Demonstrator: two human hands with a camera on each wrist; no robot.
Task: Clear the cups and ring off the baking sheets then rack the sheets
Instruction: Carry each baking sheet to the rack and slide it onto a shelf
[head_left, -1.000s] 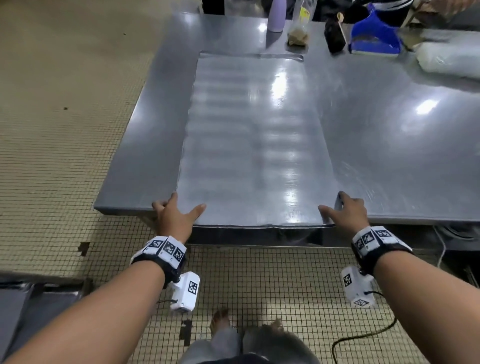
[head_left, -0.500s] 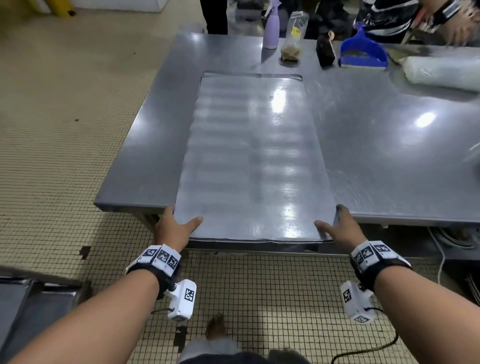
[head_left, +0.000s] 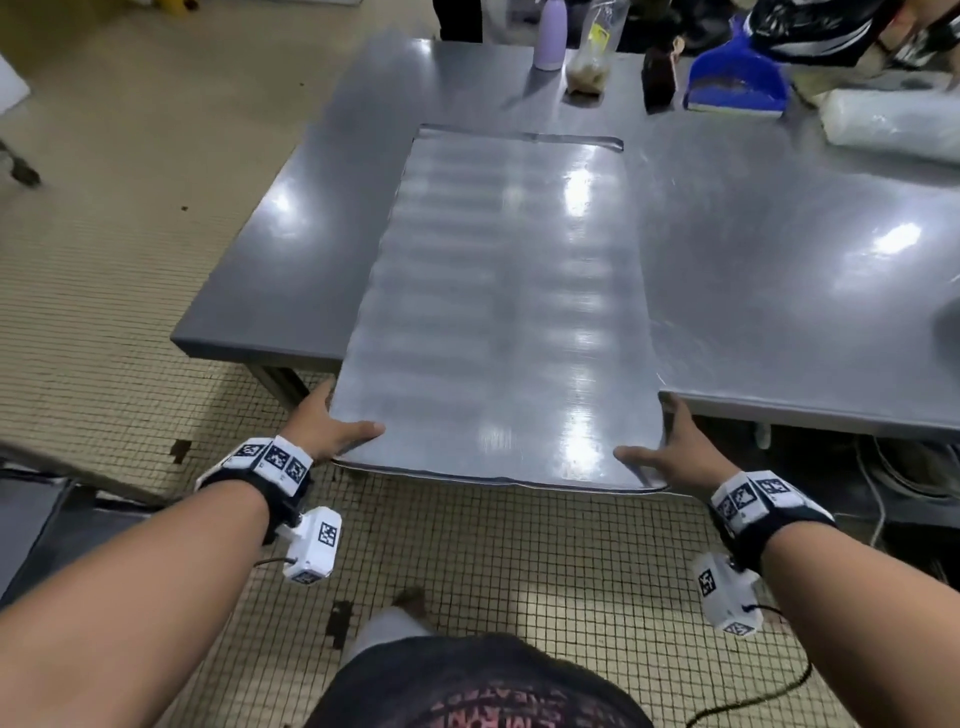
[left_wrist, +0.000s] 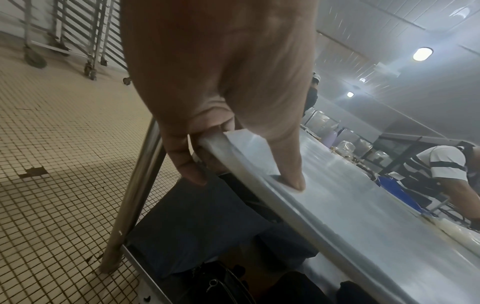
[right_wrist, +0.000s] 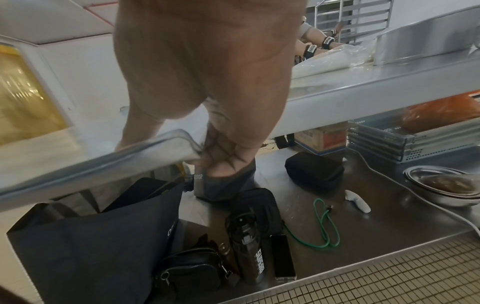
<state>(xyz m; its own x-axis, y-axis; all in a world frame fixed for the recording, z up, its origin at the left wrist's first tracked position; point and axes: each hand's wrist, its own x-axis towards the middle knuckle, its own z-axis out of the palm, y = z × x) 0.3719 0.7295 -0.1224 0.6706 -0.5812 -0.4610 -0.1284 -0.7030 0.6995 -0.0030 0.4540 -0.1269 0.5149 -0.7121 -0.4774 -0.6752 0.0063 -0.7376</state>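
While overhanging the table (head_left: 249, 291), baking sheet (head_left: 509, 291) apparently in both hands' grip: left hand (head_left: 327, 426), right hand (head_left: 680, 452)

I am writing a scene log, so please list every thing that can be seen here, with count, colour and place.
baking sheet: 1, silver, on the table, near end past the table edge
table: 1, grey steel, centre
spray bottle: 1, lilac, far table edge
clear bottle: 1, clear with brown contents, beside the spray bottle
brush: 1, dark, far edge
dustpan: 1, blue, far right
plastic-wrapped roll: 1, whitish, far right
racks: several, metal, on the floor behind
tote bag: 1, dark, lower shelf
water bottle: 1, black, lower shelf
phone: 1, black, lower shelf
cord: 1, green, lower shelf
left hand: grip on the sheet's near left corner
right hand: grip on the near right corner
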